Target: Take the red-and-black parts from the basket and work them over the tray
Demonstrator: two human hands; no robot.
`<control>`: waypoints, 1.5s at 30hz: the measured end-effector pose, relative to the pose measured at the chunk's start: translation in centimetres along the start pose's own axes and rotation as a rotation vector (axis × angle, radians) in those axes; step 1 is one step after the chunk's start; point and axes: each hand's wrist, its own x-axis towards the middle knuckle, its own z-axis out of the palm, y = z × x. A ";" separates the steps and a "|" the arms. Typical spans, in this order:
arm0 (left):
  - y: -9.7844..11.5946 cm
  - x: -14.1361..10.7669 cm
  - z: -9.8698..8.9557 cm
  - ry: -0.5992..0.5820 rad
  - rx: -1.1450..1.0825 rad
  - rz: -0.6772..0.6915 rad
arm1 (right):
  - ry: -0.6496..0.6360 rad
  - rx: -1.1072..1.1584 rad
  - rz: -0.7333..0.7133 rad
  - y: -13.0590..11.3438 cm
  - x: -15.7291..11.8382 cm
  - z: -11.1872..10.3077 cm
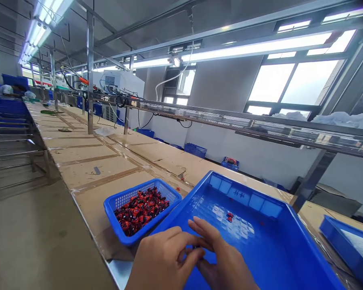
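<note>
1. Left hand (165,262) and right hand (225,257): fingers curled and meeting just above blue plastic tray (269,209); any held item too hidden to tell.
2. Just left of hands: blue mesh basket (121,203), heaped with red-wrapped pieces (140,211).
3. Ahead of fingers, on tray floor: only a few red pieces (229,217).

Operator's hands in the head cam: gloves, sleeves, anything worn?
Both are bare: the left hand and the right hand wear no gloves, and no ring or watch shows. No sleeves are visible; the bottom edge of the frame cuts off both hands near the wrist, so anything worn higher up is out of view.
</note>
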 end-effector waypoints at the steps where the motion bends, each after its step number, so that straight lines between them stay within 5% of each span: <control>1: 0.0 0.0 0.1 -0.031 0.021 -0.026 | -0.011 -0.014 -0.005 0.2 -0.1 0.3; 7: -0.2 0.9 -1.4 -0.170 -0.078 -0.241 | -0.022 -0.095 -0.055 0.5 -0.1 1.4; 15: -5.8 5.6 -4.8 0.011 -0.307 -0.612 | -0.014 -0.262 -0.048 -0.9 0.8 0.4; 18: -5.7 5.9 -4.1 -0.149 -0.630 -0.670 | -0.012 -0.279 -0.119 -1.1 0.9 0.2; 22: -2.6 5.0 -1.7 -0.388 -1.033 -0.673 | 0.022 -0.330 -0.240 -1.5 1.6 -0.5; 28: -0.1 3.9 1.2 -0.350 -1.610 -0.715 | 0.060 -0.430 -0.466 -1.7 2.7 -1.5; 38: 0.0 2.6 1.3 -0.475 -1.464 -0.799 | 0.058 -0.393 -0.509 -2.0 2.6 -1.4; 45: -0.2 2.9 1.6 -0.540 -1.568 -0.833 | 0.060 -0.526 -0.571 -2.7 2.4 -1.8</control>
